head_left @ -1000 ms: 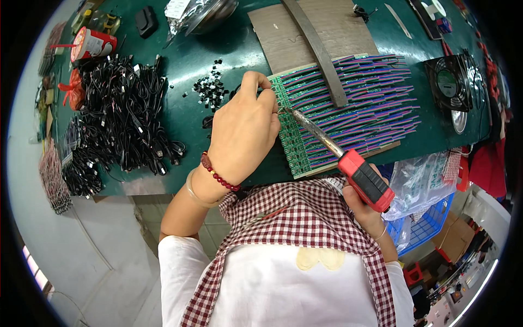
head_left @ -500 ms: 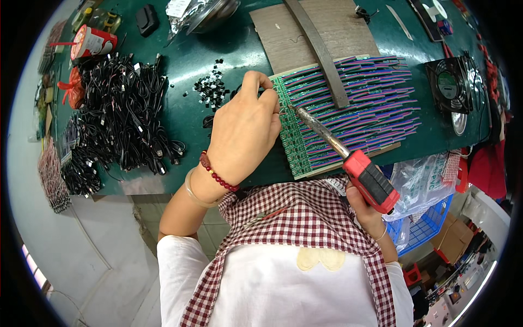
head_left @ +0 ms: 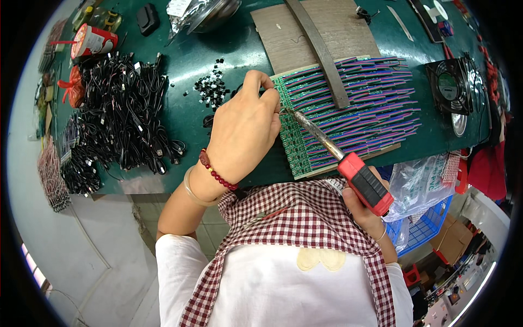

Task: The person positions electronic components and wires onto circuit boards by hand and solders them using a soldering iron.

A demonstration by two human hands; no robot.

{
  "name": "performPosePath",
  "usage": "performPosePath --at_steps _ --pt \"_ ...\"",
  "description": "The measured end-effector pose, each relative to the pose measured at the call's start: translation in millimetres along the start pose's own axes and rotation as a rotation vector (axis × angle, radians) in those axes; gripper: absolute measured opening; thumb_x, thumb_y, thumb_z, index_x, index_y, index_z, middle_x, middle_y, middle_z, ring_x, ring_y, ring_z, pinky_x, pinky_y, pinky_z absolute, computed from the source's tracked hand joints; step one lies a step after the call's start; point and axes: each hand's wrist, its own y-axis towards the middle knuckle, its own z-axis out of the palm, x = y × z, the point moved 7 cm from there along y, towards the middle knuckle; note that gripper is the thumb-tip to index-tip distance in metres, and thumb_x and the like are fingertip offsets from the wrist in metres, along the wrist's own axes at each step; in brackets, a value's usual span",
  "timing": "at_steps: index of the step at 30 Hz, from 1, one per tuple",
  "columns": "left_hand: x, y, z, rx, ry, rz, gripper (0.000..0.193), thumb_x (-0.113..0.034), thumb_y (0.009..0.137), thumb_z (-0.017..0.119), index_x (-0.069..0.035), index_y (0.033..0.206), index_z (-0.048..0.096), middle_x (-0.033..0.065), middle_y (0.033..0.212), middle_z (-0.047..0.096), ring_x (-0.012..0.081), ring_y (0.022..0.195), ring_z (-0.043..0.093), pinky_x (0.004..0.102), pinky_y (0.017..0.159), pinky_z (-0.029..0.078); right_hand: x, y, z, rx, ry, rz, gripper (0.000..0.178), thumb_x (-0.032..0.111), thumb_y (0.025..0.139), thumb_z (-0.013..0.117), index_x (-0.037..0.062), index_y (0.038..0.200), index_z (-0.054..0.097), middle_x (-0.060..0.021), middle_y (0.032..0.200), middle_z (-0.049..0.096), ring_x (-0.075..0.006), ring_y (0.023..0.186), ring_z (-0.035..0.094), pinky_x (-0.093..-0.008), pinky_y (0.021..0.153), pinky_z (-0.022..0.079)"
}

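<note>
Bare green table point(head_left: 190, 60) left of the circuit strips point(head_left: 348, 109) (black connectors point(head_left: 210, 90) scattered there).

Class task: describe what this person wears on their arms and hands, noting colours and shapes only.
The left hand is bare, with a dark red bead bracelet and a pale translucent bangle at the wrist. The right hand is bare, with a thin light bracelet. White sleeves cover both upper arms; the forearms are uncovered.

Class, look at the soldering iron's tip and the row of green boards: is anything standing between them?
Nothing visible does. The iron in the right hand has its tip at the boards' left edge, beside the left hand's fingertips.
</note>
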Motion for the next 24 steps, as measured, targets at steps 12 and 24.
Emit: performPosePath --at_steps 12,24 --pt "1.0 0.3 1.0 0.011 -0.013 -0.002 0.01 -0.003 0.071 0.062 -0.002 0.078 0.055 0.0077 0.104 0.051 0.0273 0.067 0.059 0.0376 0.06 0.048 -34.6 -30.4 -3.6 -0.107 0.215 0.307 0.026 0.009 0.071 0.07 0.002 0.095 0.063 -0.0101 0.087 0.062 -0.0201 0.068 0.061 -0.0294 0.061 0.048" --pt "-0.4 2.1 -1.1 0.026 -0.005 0.02 0.01 -0.003 0.071 0.062 -0.004 0.079 0.056 0.008 0.102 0.052 0.0282 0.068 0.059 0.0379 0.06 0.048 -3.2 -4.0 -0.4 -0.027 0.021 -0.029 0.027 0.006 0.071 0.072 -0.0007 0.093 0.06 -0.0073 0.079 0.062 -0.0165 0.062 0.061 -0.0262 0.057 0.048"
